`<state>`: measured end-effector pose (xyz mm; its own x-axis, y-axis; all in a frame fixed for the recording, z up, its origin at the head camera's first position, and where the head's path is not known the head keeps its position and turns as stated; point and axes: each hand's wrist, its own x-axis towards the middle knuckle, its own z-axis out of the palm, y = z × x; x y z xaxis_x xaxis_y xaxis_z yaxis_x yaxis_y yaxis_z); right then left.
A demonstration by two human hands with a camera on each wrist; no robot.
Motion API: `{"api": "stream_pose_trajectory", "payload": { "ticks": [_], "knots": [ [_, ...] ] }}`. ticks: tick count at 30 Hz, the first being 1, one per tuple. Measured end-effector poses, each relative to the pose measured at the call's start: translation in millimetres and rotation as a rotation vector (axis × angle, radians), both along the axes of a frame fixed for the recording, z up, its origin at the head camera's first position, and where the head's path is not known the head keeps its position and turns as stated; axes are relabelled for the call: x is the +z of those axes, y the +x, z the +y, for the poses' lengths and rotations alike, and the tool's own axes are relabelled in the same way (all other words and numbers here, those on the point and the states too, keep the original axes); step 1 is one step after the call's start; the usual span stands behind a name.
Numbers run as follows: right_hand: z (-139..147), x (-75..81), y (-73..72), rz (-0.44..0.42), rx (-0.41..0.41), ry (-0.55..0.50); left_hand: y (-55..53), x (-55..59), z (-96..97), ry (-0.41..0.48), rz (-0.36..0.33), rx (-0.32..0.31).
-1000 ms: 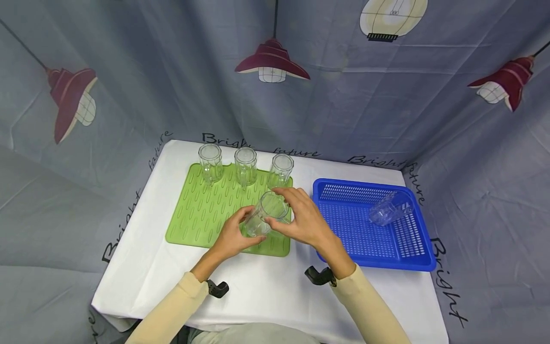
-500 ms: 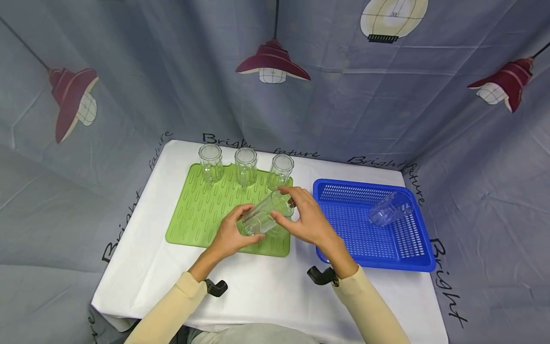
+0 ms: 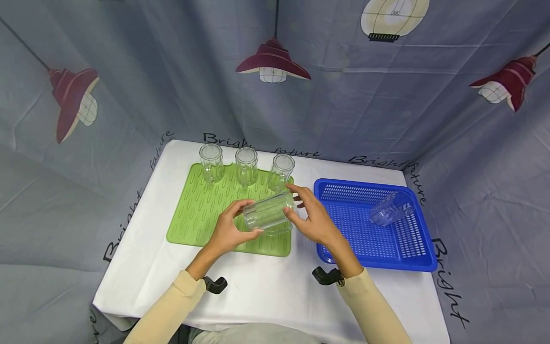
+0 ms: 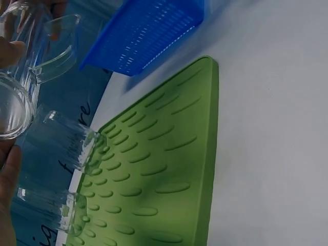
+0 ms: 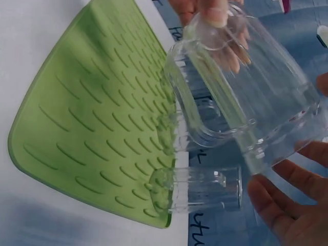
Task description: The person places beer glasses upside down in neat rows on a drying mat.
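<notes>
On our table (image 3: 142, 267) we have a green mat (image 3: 193, 217) and, near its right side, a blue basket (image 3: 386, 264). Our left hand (image 3: 227, 231) and right hand (image 3: 315, 220) clamp opposite ends of the held mug (image 3: 268, 211), tilted well over above the mat. Three mugs (image 3: 247, 167) stand along the mat's far side; a loose mug (image 3: 388, 210) lies in the basket. We judge the step to be orienting the held mug; the next move probably calls for a steady two-handed grip, its handle (image 3: 280, 231) kept clear

A clear, cylindrical, handled glass mug (image 3: 268, 211), tilted nearly onto its side, is held aloft above a rectangular green mat (image 3: 195, 217).
</notes>
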<state>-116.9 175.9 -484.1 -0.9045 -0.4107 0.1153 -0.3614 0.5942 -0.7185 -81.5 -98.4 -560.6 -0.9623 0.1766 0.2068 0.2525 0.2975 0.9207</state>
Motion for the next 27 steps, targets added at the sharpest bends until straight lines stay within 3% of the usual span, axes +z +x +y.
{"api": "stream_pose_trajectory", "payload": {
  "ticks": [11,27],
  "knots": [
    [5,-2.1,-0.5,0.037,-0.061,0.016,-4.5,11.6,-0.2,0.031,0.059,0.061],
    [7,-3.3,2.7,-0.003,-0.079,0.060,-4.9,4.8,-4.1,0.042,0.064,0.088]
  ]
}}
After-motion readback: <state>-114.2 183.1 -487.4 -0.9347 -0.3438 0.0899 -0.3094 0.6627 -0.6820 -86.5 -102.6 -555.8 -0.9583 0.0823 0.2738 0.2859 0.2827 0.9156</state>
